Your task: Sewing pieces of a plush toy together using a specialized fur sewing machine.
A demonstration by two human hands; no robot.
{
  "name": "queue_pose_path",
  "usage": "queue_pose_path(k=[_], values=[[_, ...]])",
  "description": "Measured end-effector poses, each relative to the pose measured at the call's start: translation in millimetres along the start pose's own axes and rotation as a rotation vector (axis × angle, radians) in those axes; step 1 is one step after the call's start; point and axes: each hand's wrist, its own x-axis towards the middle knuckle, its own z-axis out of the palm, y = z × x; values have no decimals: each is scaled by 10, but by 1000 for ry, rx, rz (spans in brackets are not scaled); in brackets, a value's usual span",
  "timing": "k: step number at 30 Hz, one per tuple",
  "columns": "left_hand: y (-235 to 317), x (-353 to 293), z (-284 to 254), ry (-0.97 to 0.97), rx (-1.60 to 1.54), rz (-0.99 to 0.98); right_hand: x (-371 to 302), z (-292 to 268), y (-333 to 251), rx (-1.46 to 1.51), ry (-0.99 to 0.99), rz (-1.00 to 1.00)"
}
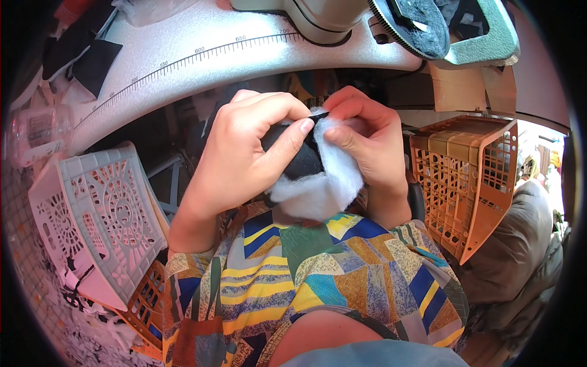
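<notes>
Between my hands, over my lap, hangs a small black fabric piece (301,160) with white fluffy padding (335,177) along its right side and bottom. My left hand (254,137) pinches the top edge of the black fabric between thumb and forefinger. From the other side my right hand (365,131) pinches the same edge, its thumb resting against the white padding. The fingertips of both hands are close together at the top. Part of the fabric is hidden behind my left hand.
Ahead is a pale sewing table (214,61) with a printed ruler, bearing a machine base (321,18) and a toothed wheel (413,27). Black fabric pieces (92,61) lie at its left. A white crate (116,214) stands left, an orange crate (452,177) right, beside grey cloth (520,238).
</notes>
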Motion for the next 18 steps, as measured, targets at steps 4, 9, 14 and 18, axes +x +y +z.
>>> queue_pose_path(k=[4, 9, 14, 18], values=[[-70, -34, 96, 130, -30, -53, -18, 4, 5, -388, 90, -421], [-39, 0, 138, 163, 76, -23, -125, 67, -205, -281, -118, -470], [83, -29, 136, 141, -35, -26, -27, 187, -2, -140, 90, -229], [75, -53, 158, 146, -71, -33, -36, 223, 62, -81, 137, -206]])
